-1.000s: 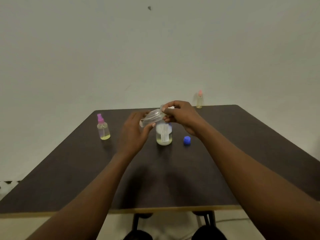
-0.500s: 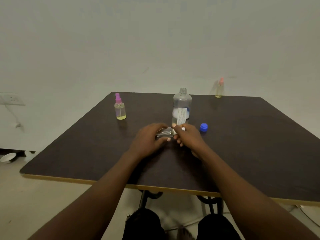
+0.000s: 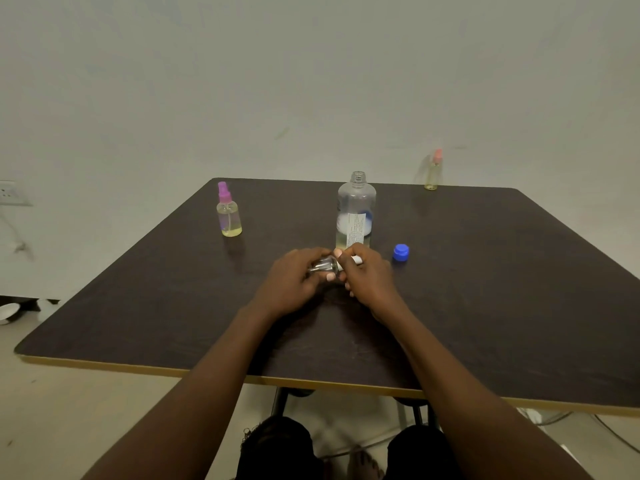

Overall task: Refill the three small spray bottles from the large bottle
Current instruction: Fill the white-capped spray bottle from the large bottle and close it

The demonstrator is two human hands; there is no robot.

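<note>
A small clear spray bottle (image 3: pixel 323 265) lies sideways between both hands, low over the dark table (image 3: pixel 138 306). My left hand (image 3: pixel 294 282) grips its body. My right hand (image 3: pixel 367 275) pinches its white spray head (image 3: pixel 356 260). Just behind stands the large clear bottle (image 3: pixel 356 213), uncapped, with a little yellowish liquid at the bottom. Its blue cap (image 3: pixel 401 252) lies to the right. A small bottle with a purple sprayer (image 3: pixel 228 213) stands at the left. Another with a pink sprayer (image 3: pixel 433 171) stands at the far right edge.
The table's front edge (image 3: pixel 207 370) has a light wooden rim. My knees (image 3: pixel 277 445) show under it, beside the table's metal legs. A wall socket (image 3: pixel 10 192) is on the left wall, and a cable lies on the floor at right.
Both hands have come down from in front of the large bottle to just above the table, still holding the small clear bottle. The camera has tilted downward.
</note>
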